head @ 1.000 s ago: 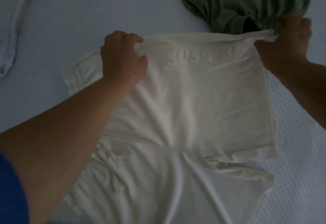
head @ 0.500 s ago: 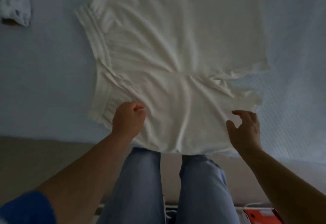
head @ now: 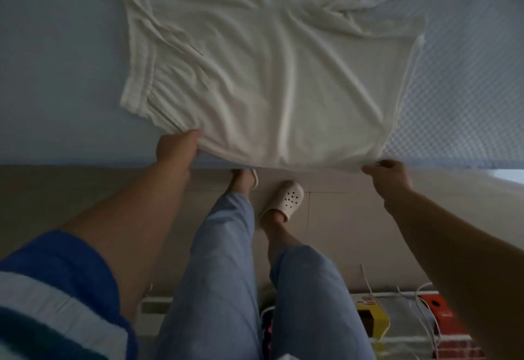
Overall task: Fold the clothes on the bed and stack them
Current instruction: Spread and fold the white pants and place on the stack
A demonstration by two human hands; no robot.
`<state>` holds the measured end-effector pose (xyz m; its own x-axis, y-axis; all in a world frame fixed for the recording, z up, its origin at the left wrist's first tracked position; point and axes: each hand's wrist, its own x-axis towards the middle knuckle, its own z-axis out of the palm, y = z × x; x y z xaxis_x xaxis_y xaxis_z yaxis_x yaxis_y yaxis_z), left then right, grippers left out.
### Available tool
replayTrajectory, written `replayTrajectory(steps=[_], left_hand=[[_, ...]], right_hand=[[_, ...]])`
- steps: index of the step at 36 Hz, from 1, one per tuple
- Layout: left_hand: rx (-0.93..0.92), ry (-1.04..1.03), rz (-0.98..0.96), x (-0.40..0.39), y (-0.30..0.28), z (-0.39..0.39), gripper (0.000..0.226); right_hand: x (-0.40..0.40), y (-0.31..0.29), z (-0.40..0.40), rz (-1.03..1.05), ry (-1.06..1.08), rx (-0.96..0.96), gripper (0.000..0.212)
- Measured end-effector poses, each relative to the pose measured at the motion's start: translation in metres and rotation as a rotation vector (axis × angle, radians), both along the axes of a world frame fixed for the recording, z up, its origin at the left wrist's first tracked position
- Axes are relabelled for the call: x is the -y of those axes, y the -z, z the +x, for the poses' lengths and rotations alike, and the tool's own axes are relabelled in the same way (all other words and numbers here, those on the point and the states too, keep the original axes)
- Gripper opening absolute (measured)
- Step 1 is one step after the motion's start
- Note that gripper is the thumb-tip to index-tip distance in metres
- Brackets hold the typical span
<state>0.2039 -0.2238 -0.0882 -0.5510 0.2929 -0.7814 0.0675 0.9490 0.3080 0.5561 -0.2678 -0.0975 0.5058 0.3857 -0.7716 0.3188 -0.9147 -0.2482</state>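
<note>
Both hands pinch the near hem of the white garment point(head: 269, 76), left hand point(head: 175, 148) by its gathered corner and right hand point(head: 388, 175) at the other, while the cloth stretches away across the bed point(head: 56, 76), long axis running straight ahead.

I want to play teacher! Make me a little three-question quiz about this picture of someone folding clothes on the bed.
1. True or false: both hands, the left hand and the right hand, grip the near edge of the wrinkled white cloth garment.
2. What lies under the garment? A) a pale blue bed cover B) a wooden floor C) a red rug
3. Fill in: the white perforated clog is worn on the person's ____.

Key: 1 true; 2 A; 3 foot.
</note>
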Motion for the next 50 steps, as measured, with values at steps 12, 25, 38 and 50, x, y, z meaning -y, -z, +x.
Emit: replayTrajectory(steps=[12, 25, 38, 50], left_hand=[[0.162, -0.375, 0.162, -0.015, 0.002, -0.004, 0.015], [0.248, -0.326, 0.149, -0.024, -0.007, -0.033, 0.014], [-0.028, -0.360, 0.463, -0.041, -0.044, -0.041, 0.051], [0.010, -0.017, 0.516, -0.104, -0.101, -0.056, 0.033]], right_hand=[[0.019, 0.020, -0.013, 0.078, 0.276, -0.243, 0.015], [0.027, -0.011, 0.001, 0.148, 0.258, -0.263, 0.017], [-0.015, -0.083, 0.000, 0.373, -0.098, -0.183, 0.004], [-0.134, -0.149, 0.006, 0.321, -0.831, 0.156, 0.019]])
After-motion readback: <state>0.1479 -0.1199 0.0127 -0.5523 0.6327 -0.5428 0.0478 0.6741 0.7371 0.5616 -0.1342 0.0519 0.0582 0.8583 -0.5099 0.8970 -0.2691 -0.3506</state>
